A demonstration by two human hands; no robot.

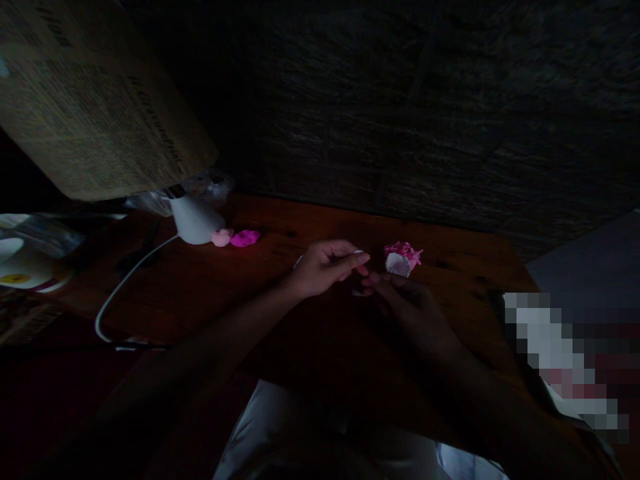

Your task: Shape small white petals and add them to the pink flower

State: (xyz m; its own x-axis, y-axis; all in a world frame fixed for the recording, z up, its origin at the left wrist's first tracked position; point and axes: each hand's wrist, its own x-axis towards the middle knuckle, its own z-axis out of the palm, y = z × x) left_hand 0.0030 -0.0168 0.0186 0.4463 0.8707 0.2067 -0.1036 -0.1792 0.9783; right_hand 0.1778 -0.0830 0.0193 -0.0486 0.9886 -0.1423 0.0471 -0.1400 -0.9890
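Observation:
In the dim head view, my left hand (325, 268) is closed in a pinch above the wooden table. A small pale bit shows at its fingertips, too dark to identify. My right hand (413, 303) is closed too, its thumb and fingers pressed together close to the left fingertips. Whatever lies between them cannot be made out. Just beyond the right hand sits a small white cup-like piece (399, 265) against a ruffled pink cluster (411, 252). Farther left lie a pale pink lump (222, 237) and a bright magenta lump (245, 238), which look like modelling clay.
A lamp with a newsprint shade (110, 113) stands at the left on a white base (197, 220), its white cable (117, 287) curving down. Crumpled clear plastic (213, 187) lies behind it. A white cup (30, 267) is far left. A dark stone-patterned wall (400, 120) borders the wooden table (310, 217).

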